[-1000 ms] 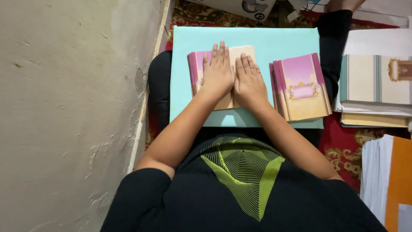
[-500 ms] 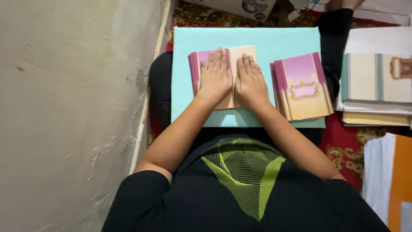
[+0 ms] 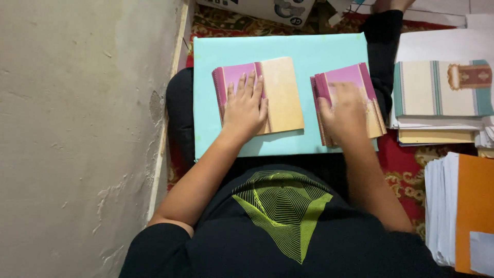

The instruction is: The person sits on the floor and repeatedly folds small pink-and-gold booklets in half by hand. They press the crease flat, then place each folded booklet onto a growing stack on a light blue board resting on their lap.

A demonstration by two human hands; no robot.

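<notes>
A pale blue board lies across my lap. My left hand rests flat, fingers spread, on the pink half of a folded pink and tan card on the board's left part. My right hand, blurred, lies on top of a stack of similar pink cards at the board's right edge. Neither hand visibly grips anything; both press down from above.
A rough plaster wall fills the left side. To the right sit a pile of cream and teal striped cards, yellow sheets below it, and a stack of white papers with an orange sheet. A patterned red rug lies underneath.
My right hand has left the folded card and moved right onto the pink stack. My left hand stays on the card. The view is now closer.
</notes>
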